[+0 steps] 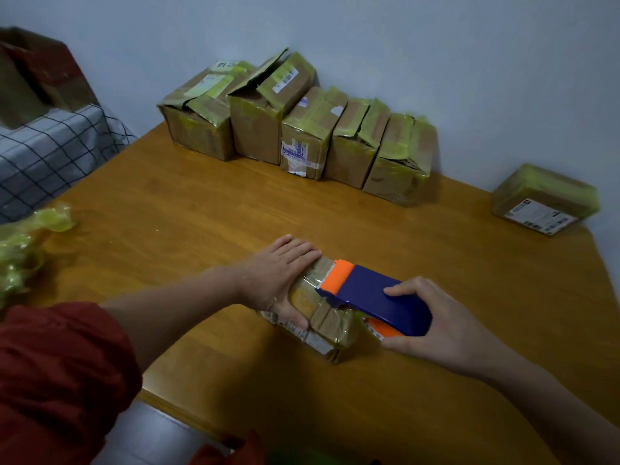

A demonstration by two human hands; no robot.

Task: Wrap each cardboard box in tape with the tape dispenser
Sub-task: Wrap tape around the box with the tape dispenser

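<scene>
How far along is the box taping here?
Apparently done: the lone box at right, tape-covered. In hand: left hand presses the small box while right hand holds the tape dispenser on it. Possibly left: the wall row of boxes, some flaps gaping.

— What's underneath it all?
— A wooden table, set against a pale bluish wall.
— And on the left?
— A crumpled wad of yellow-green film lies at the table's left edge. Beside the table is a checked cloth, with a dim brown-and-red bulk on it.
</scene>
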